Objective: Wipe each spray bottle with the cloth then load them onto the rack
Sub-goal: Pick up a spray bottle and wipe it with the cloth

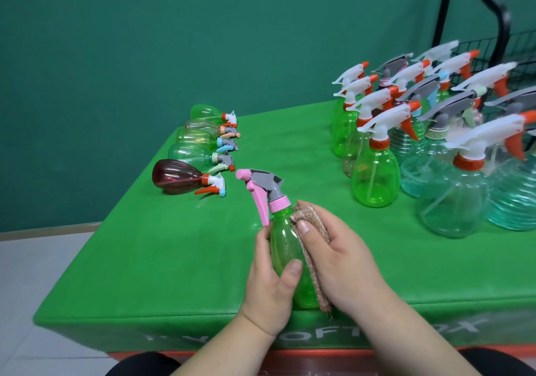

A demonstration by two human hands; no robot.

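While five small translucent plastic spray bottles (200,149) lie on their sides in a row at left, seemingly set apart, I judge the left hand (269,282) to be the steadying grip: fingers and thumb curled round the translucent green spray bottle with pink trigger (285,245), tilted at the tabletop's near edge. The brown woven cloth (316,285) is clamped against its side by the right hand (345,262), for wiping. Further right, upright spray bottles (374,172) crowd beside the black wire rack (501,41), not yet loaded. Green covered tabletop (174,259); teal wall (145,41); pale tiled floor (43,259).
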